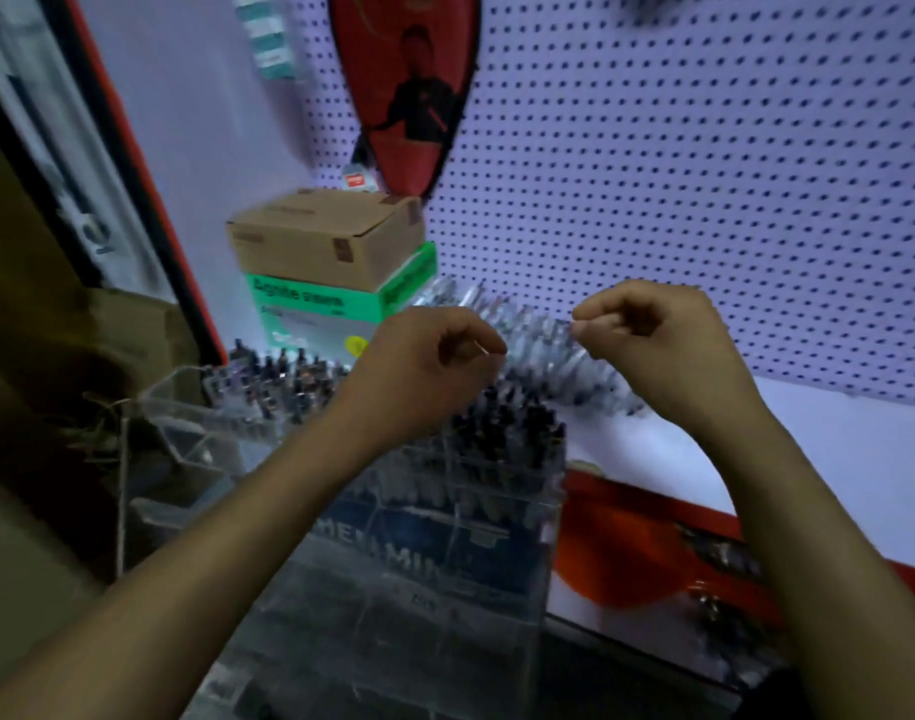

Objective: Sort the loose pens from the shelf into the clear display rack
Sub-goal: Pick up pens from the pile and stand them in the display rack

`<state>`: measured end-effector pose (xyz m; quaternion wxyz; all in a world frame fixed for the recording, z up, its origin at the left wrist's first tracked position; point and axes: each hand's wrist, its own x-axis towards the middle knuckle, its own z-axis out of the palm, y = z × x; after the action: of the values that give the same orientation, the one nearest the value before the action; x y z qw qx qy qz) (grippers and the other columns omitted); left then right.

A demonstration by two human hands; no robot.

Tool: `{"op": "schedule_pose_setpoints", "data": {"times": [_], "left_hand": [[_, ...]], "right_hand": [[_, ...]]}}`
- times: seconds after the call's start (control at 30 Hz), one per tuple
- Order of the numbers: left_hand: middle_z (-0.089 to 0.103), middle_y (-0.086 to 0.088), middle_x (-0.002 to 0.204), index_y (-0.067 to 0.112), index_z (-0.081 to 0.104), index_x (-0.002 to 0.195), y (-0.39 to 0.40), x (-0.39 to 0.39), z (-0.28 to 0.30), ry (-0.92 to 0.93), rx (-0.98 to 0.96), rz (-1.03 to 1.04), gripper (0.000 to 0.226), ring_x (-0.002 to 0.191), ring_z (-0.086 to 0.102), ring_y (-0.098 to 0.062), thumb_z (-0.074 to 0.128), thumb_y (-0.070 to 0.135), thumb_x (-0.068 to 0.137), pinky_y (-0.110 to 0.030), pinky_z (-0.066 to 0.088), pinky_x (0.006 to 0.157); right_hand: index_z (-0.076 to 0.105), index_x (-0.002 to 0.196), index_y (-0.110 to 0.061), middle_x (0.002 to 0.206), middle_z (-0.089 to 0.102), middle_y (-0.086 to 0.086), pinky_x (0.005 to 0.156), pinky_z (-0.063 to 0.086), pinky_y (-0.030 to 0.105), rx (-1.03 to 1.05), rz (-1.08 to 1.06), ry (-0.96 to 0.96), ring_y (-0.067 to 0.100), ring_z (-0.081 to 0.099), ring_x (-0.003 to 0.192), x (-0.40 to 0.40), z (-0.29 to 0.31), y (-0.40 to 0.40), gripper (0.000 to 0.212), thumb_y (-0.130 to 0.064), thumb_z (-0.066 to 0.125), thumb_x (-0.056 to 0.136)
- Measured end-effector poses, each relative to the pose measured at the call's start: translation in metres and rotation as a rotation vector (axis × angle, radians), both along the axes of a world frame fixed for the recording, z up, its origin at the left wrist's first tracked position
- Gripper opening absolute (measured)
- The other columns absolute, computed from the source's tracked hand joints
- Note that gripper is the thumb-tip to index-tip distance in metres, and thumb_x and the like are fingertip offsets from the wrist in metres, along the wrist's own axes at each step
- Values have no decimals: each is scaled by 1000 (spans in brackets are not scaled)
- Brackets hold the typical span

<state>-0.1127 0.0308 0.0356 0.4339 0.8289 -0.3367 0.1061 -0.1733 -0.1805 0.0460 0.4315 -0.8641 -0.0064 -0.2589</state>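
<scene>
A white shelf (834, 459) is backed by pegboard (704, 174). One clear display rack (445, 511) is seen at its left front, already crowded with dark-capped pens. One heap of loose pens (543, 350), too blurred to be counted, is laid behind the rack, their long axes running roughly away from the viewer. Two hands are held above. The heap lies just beyond the curled fingers of the right hand (647, 335), the nearer one. The left hand (434, 361) is curled over the rack. Whether anything is pinched cannot be told.
</scene>
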Motion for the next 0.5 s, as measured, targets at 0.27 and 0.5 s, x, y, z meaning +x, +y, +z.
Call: {"op": "schedule_pose_setpoints", "data": {"times": [0.27,0.5], "left_hand": [[67,9,70,4,77,85,-130,15,3,-10,256,-217,7,62,55,6,73,9,84,-19,44,66],[72,-14,85,4,76,79,-212,30,-33,-12,652,-124,17,86,66,-28,61,10,77,-19,47,77]], "right_hand": [[71,81,-8,84,71,8,76,55,42,172,-310,212,24,67,78,-13,-56,-116,16,-7,60,92],[69,66,-17,76,72,5,62,52,27,291,-407,368,18,66,64,-10,-103,-167,24,-7,63,87]]}}
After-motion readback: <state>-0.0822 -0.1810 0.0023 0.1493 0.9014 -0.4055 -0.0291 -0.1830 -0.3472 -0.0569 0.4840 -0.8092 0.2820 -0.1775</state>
